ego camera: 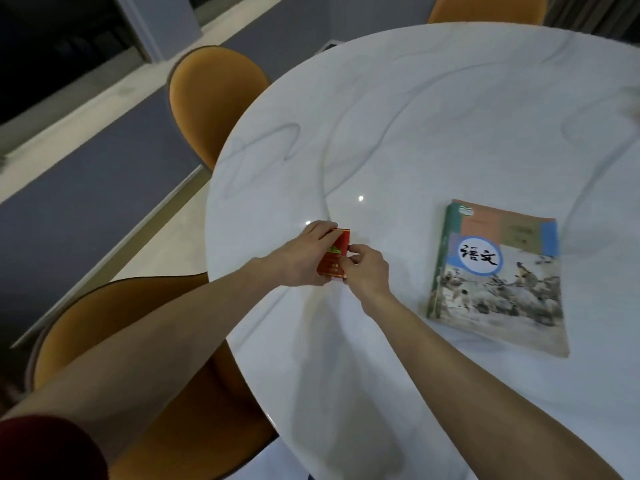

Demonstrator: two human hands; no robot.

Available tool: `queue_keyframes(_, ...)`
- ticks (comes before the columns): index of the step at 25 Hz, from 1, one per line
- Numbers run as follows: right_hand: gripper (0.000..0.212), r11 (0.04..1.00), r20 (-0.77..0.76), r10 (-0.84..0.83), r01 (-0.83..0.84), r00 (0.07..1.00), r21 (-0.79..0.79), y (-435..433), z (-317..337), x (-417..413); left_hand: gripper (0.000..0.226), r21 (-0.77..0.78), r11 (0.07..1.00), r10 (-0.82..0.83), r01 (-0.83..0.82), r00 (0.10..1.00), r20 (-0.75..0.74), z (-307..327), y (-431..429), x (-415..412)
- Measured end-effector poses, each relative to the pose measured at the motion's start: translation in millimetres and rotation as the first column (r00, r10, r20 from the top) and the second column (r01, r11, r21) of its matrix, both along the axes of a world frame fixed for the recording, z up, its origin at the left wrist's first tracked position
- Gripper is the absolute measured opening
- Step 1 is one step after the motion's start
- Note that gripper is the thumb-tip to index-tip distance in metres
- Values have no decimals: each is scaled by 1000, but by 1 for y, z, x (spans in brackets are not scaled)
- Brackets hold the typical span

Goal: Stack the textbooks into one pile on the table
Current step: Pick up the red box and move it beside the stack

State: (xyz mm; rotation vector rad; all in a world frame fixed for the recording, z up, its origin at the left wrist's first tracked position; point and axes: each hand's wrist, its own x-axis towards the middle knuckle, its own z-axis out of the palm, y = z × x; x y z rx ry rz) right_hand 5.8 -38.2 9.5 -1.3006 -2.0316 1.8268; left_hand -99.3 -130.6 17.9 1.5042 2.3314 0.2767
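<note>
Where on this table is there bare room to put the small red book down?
Bare marble lies between the hands and the textbook, and across the whole far half of the table. Near the left edge, both hands, left and right, crowd round the red book.

Looks like a home dining rm. Round white marble-look table (433,109) w/ grey veining takes most of the view; mustard-orange upholstered chairs around it: one at the left edge (211,102), one nearest the camera (145,341), a third at the far side (485,8). Dark window (52,46) w/ pale sill along grey wall; light floor. A school textbook (498,275) lies on the table.
</note>
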Motion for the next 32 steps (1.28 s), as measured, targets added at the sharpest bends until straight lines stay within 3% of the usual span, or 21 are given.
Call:
queue_keyframes(6,33,989,27,26,-22,999,-145,-35,-18,-52,86,-51,999,-16,15,1000,-26,-23,-39,-54)
queue_keyframes(12,29,976,59,-96,105,994,-192,-62,-44,-99,85,-126,986,-113,105,992,-57,-40,-48,-101)
queue_keyframes(17,13,947,87,-186,202,979,-251,-72,-56,-130,89,-198,965,-177,170,984,-16,-55,-45,-134)
queue_keyframes(23,21,954,183,-240,267,953,-139,-66,-71,-141,88,-213,951,-220,224,975,41,-73,-33,-146)
queue_keyframes(32,25,986,302,-153,166,941,-19,-59,-77,-142,89,-259,930,-238,259,965,108,-86,-28,-147)
